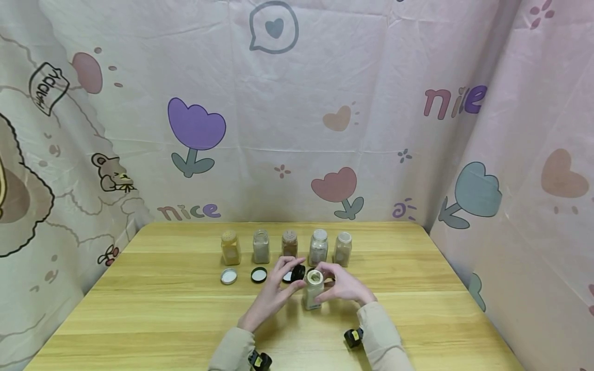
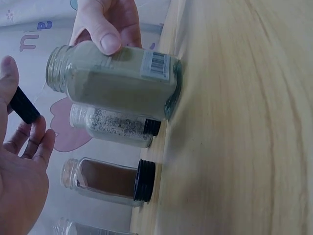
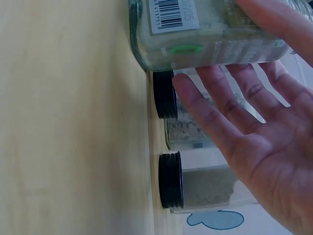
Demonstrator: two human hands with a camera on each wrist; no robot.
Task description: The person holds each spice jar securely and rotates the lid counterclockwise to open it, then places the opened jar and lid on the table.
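Note:
My right hand (image 1: 344, 284) grips an uncapped glass spice jar (image 1: 313, 297), thumb on the near side and fingers on the far side. It stands nearly upright, holds a pale greenish powder, and has a barcode label (image 2: 156, 64) low on its side. Just left of its mouth, my left hand (image 1: 271, 296) pinches a black screw lid (image 1: 298, 272) between thumb and fingers. The lid is tilted on edge and apart from the jar.
Behind the hands stands a row of uncapped jars: a yellow one (image 1: 231, 251), a whitish one (image 1: 261, 251), a brown one (image 1: 290, 243), a speckled one (image 1: 318, 251) and a greyish one (image 1: 343, 251). Lids (image 1: 229, 276) lie before them, some partly hidden by my hands. A printed curtain (image 1: 278, 129) hangs behind.

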